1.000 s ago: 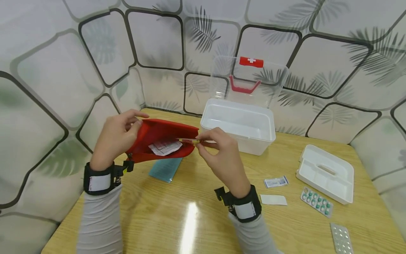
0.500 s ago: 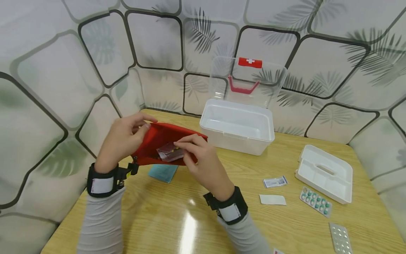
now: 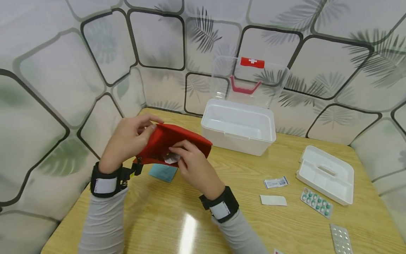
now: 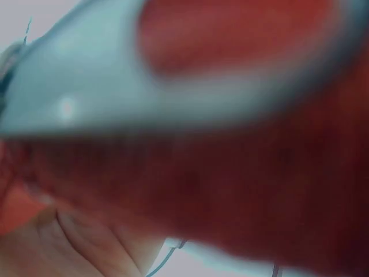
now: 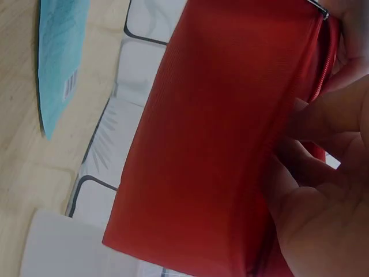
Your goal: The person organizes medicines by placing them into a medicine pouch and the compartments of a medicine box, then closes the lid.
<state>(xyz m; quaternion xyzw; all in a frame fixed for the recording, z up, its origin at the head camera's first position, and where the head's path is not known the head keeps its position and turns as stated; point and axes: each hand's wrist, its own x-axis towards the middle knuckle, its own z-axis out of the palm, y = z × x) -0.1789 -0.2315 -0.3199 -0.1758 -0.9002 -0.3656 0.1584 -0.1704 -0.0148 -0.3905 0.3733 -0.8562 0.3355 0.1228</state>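
My left hand (image 3: 131, 135) grips the upper left edge of a red zip pouch (image 3: 187, 132), holding it up and open above the table. The fingers of my right hand (image 3: 195, 165) reach into the mouth of the pouch, curled at a small whitish packet (image 3: 171, 158). In the right wrist view, the front rim of the red pouch (image 5: 190, 133) hides those fingertips. The zip (image 5: 324, 66) is undone. A blurred red pouch wall (image 4: 202, 179) fills much of the left wrist view, where part of a palm (image 4: 86, 248) shows below it.
A light blue packet (image 3: 162, 173) lies below the pouch. Behind stands a white box (image 3: 238, 139) with its clear lid raised. At right lie a white tray (image 3: 342, 176), a small blue-and-white packet (image 3: 276, 182), a white strip (image 3: 273, 200) and blister packs (image 3: 316, 202) (image 3: 340, 238).
My right hand has moved left and down into the pouch with the thin packet it pinched outside. My left hand and the pouch have shifted slightly right and down.
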